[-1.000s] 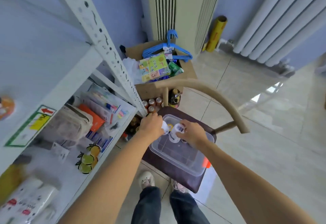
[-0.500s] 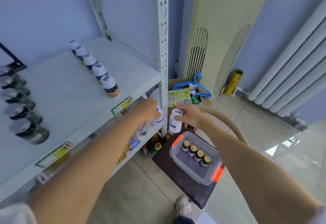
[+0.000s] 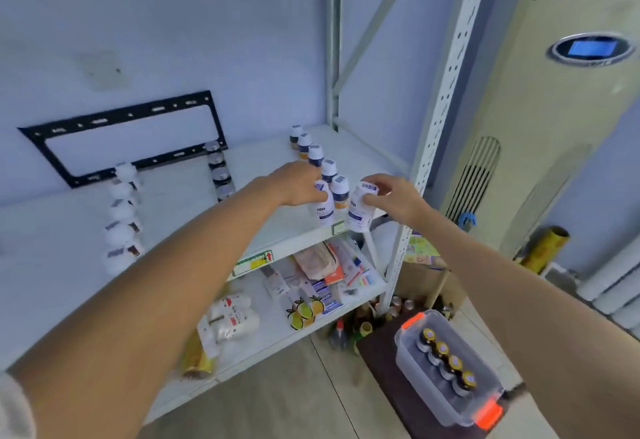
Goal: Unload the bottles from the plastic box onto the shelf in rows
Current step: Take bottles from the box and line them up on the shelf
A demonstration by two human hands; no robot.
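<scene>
My left hand (image 3: 297, 183) grips a white bottle (image 3: 324, 206) at the front of the white shelf (image 3: 180, 203), just left of a row of white-capped bottles (image 3: 329, 168) that runs toward the back. My right hand (image 3: 391, 198) holds a second white bottle (image 3: 361, 209) by its top, over the shelf's front right edge. Further left on the shelf stand a row of dark bottles (image 3: 218, 170) and a row of white ones (image 3: 121, 217). The clear plastic box (image 3: 446, 400) with orange latches sits on a dark chair seat below right, with several gold-capped bottles (image 3: 446, 359) in it.
The shelf's perforated upright (image 3: 440, 113) rises just right of my right hand. A lower shelf (image 3: 277, 328) holds packets and boxes. A tall air conditioner (image 3: 540, 120) stands to the right. A cardboard box (image 3: 426, 279) and small bottles are on the floor behind the chair.
Both hands lifted a white bottle each out of the plastic box and carried them up to the front of the shelf beside the white-capped row. My view swung upward.
</scene>
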